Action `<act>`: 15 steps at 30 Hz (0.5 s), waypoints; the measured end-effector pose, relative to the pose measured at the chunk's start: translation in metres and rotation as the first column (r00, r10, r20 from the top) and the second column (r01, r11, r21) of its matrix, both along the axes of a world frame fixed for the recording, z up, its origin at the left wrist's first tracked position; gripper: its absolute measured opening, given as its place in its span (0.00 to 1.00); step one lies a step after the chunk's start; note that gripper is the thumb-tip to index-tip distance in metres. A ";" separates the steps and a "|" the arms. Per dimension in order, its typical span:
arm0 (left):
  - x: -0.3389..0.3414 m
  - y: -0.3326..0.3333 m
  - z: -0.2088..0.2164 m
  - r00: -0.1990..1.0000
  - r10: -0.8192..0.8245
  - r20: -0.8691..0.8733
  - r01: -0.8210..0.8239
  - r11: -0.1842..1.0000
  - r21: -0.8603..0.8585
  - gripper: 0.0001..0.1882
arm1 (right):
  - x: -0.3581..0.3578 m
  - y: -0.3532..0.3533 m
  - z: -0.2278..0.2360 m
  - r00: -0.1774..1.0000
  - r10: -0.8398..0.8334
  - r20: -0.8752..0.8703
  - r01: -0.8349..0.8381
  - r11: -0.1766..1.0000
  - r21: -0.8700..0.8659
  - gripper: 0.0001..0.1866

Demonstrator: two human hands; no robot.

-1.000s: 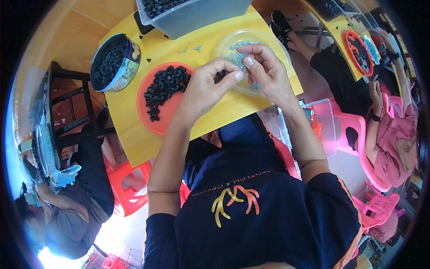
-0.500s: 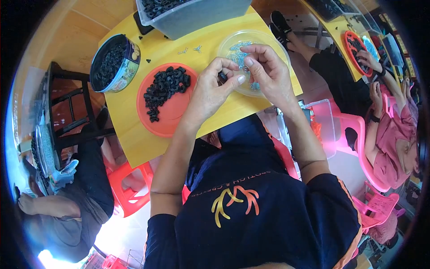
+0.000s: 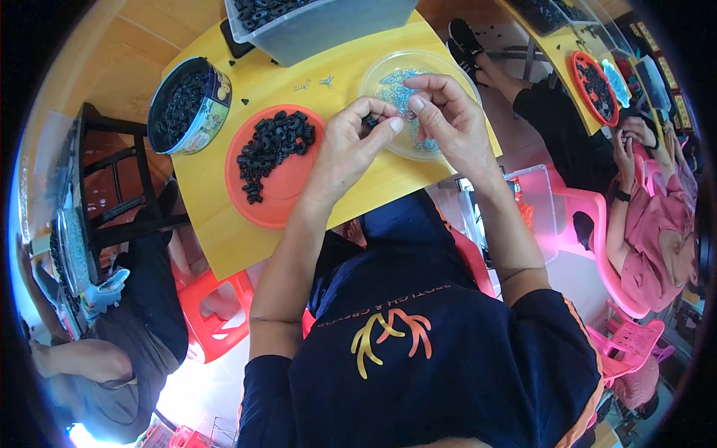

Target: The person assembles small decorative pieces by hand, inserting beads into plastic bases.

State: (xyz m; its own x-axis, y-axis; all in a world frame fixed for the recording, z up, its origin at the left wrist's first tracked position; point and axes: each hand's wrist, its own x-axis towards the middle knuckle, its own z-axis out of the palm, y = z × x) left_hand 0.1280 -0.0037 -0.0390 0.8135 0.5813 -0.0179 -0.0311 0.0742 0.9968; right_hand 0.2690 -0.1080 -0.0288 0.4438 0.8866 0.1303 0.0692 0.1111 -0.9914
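Got a black piece (image 3: 369, 122) tucked in my curled left hand (image 3: 357, 134) over the tabletop (image 3: 218, 231). Can't tell if my half-curled right hand (image 3: 452, 123) is pinching anything. Clear bowl (image 3: 405, 148) and red plate (image 3: 278, 200) sit close by, probably for easy reach.

Looked like a small workshop. Yellow bench (image 3: 276, 86) carried loose black parts (image 3: 269, 142) in bulk: tin (image 3: 210, 125), red plate (image 3: 278, 196), plastic bin (image 3: 328, 37). Clear bowl (image 3: 455, 76) held small shiny bits (image 3: 403, 77). Second bench (image 3: 565, 69), another red plate (image 3: 609, 118). Two people, left (image 3: 104, 373) and right (image 3: 650, 250), sat nearby.
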 end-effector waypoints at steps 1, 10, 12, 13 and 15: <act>0.000 0.000 0.000 1.000 0.007 -0.017 -0.007 1.000 -0.003 0.08 | -0.001 0.000 0.000 0.998 -0.023 0.050 0.022 1.000 0.014 0.13; 0.003 0.001 -0.002 0.999 0.037 -0.011 -0.037 0.997 -0.067 0.09 | -0.006 0.002 0.001 0.916 -0.130 0.378 0.090 0.988 0.122 0.14; 0.003 0.001 -0.004 0.999 0.044 -0.014 -0.044 0.999 -0.032 0.09 | -0.006 0.002 0.003 0.887 -0.145 0.438 0.102 0.988 0.119 0.15; 0.003 0.001 -0.005 0.999 0.051 -0.019 -0.051 0.999 0.004 0.09 | -0.007 0.002 0.004 0.857 -0.162 0.490 0.113 0.985 0.128 0.15; 0.002 0.002 -0.005 0.998 0.052 -0.025 -0.052 0.998 0.024 0.10 | -0.007 0.004 0.003 0.823 -0.178 0.539 0.122 0.983 0.138 0.15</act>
State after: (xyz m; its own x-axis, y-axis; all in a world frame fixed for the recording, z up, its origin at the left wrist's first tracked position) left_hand 0.1301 -0.0019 -0.0443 0.7816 0.6234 -0.0245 -0.0083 0.0497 0.9987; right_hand 0.2620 -0.1043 -0.0254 0.4010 0.7865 0.4697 0.6201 0.1443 -0.7711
